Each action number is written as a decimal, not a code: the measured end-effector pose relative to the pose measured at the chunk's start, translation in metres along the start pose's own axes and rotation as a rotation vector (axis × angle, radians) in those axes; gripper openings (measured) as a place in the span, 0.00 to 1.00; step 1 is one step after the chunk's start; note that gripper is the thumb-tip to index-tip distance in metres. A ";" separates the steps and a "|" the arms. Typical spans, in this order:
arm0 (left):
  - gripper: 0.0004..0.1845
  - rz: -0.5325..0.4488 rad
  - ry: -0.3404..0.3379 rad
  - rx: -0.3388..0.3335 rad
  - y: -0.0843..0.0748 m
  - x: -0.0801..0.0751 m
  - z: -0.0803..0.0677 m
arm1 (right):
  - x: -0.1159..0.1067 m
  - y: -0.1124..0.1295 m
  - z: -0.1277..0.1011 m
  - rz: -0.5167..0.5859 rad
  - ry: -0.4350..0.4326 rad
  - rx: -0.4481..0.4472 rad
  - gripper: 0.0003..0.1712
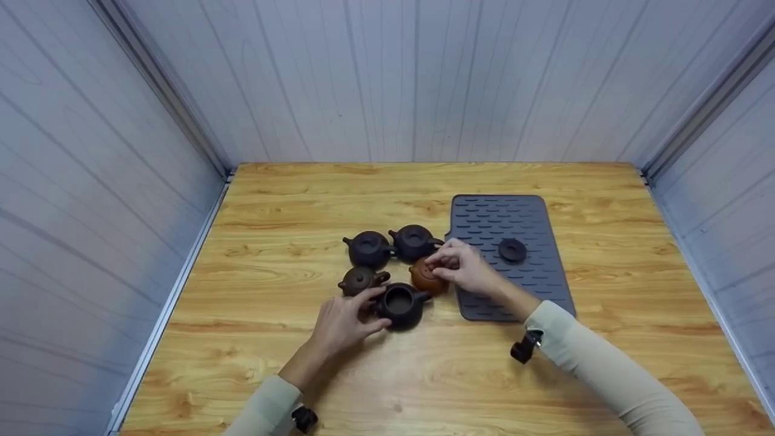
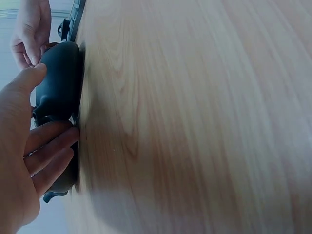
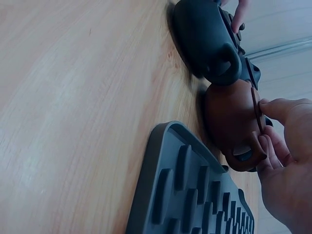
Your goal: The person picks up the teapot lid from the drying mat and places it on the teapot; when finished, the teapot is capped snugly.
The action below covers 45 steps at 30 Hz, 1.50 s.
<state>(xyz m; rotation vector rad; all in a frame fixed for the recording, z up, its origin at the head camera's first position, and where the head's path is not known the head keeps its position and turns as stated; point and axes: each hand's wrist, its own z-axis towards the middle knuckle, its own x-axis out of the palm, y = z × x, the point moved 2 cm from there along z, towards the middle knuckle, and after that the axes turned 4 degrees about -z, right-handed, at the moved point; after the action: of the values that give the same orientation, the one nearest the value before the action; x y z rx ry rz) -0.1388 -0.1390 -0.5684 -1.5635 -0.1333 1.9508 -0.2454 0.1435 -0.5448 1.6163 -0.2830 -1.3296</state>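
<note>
A round black teapot [image 1: 404, 321] stands lidless on the table, its opening facing up and its handle to the right. My left hand [image 1: 342, 321] holds it at the spout side, thumb and fingers on either side. Just behind it is a reddish-brown clay teapot [image 3: 226, 112]. Its thin lid [image 3: 257, 109] sits on top, pinched between the thumb and fingers of my right hand [image 1: 466, 269]; whether the lid is lifted at all I cannot tell. A dark brown teapot [image 1: 356, 282] with a knobbed lid stands close beyond my left fingers.
Two lidded black teapots, one at the left [image 1: 369, 258] and one at the right [image 1: 413, 244], stand behind the others. A dark grey ridged mat [image 1: 496, 209] lies to the right, with a round black lid [image 1: 513, 250] on it. White panels enclose the table.
</note>
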 end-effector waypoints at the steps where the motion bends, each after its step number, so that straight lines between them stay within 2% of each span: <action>1: 0.33 0.003 -0.009 0.003 0.000 0.000 0.000 | 0.000 0.000 0.000 -0.001 0.000 0.004 0.12; 11: 0.31 0.031 -0.077 0.040 0.000 0.003 0.001 | -0.001 0.000 0.000 0.014 0.005 0.019 0.12; 18: 0.30 0.037 -0.047 0.025 0.000 0.003 0.002 | -0.006 0.000 -0.002 0.038 -0.010 -0.025 0.13; 26: 0.30 0.014 -0.019 0.020 0.001 0.000 0.005 | -0.025 -0.006 -0.009 0.078 -0.018 -0.011 0.14; 33: 0.30 0.006 0.002 0.006 0.003 -0.001 0.006 | -0.047 -0.015 -0.017 0.013 -0.062 -0.016 0.15; 45: 0.30 0.007 0.037 0.000 0.004 -0.001 0.009 | -0.080 -0.038 -0.038 -0.115 -0.151 0.049 0.14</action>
<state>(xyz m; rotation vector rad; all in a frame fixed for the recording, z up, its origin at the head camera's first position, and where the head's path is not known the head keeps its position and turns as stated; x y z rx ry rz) -0.1480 -0.1402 -0.5665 -1.6016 -0.1125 1.9260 -0.2579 0.2377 -0.5289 1.5956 -0.3202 -1.5462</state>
